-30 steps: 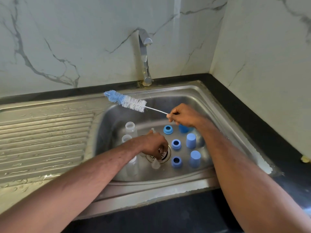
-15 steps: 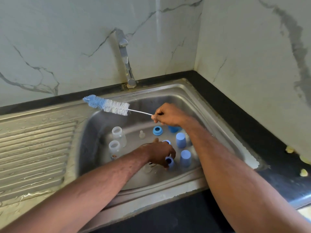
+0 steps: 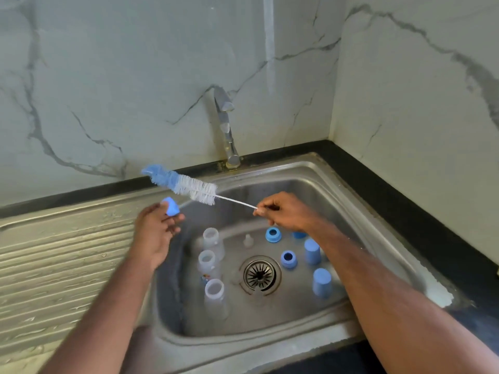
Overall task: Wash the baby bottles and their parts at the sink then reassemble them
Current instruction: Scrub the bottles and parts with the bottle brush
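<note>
Marble-veined walls meet at a corner behind a steel sink [image 3: 334, 184] set in a black surface [image 3: 405, 201]. Right hand [image 3: 286, 211] pinches the wire handle of the bottle brush [image 3: 186, 186]; long axis near level, bristle end pointing away from the tap [image 3: 225, 128]. Left hand [image 3: 156, 230], above the basin's rim, grips a blue collar [image 3: 171, 207]. Bottles [image 3: 214, 292] stand upright in the basin.
</note>
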{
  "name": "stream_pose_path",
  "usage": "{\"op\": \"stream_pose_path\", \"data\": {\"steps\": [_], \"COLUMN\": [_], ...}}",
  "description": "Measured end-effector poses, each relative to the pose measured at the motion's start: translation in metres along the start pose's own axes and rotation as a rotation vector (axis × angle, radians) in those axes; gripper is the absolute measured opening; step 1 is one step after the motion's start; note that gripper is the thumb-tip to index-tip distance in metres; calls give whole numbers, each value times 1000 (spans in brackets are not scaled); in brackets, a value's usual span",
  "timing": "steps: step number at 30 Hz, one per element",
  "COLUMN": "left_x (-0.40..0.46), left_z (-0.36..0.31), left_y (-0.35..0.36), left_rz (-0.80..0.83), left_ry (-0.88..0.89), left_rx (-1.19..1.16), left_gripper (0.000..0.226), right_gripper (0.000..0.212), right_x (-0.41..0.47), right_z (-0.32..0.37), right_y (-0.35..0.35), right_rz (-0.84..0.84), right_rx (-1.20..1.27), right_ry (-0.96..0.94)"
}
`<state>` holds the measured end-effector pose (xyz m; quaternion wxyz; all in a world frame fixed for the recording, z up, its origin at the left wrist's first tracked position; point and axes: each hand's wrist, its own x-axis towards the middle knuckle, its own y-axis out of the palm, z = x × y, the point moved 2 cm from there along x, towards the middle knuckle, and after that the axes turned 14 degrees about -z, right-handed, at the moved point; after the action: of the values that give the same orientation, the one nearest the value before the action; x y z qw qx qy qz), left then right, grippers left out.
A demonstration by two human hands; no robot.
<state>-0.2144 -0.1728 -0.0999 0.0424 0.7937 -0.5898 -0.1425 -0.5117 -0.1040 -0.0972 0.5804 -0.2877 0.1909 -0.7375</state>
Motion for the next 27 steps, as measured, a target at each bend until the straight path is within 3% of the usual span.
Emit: {"op": "stream_pose_path", "data": {"steps": [4,11,18,24,27], "left_x": [9,17,19,23,22], "left_z": [-19,-31,-27,-25,-26], "left_y": [-34,-43,-44,-50,-49], "left_rz": [-101,-127,-55,-55,-42], "left_ry": [-64,-106,-31,-26,-7], "left_rx": [-280,-433,-242,-296,-270], "left_gripper": [13,17,19,18,18], "right_gripper": [13,11,8,14,15], "right_x": [-2,-4,-2,1,1], "right_z": [0,2,0,-1,5], "right_y": [6,8,7,2,-4], "right_rz": [23,81,54,-174,-324], "right_rx": [25,-5,-92,-46,-225], "right_ry": [-56,-67,-109,-165,-218]}}
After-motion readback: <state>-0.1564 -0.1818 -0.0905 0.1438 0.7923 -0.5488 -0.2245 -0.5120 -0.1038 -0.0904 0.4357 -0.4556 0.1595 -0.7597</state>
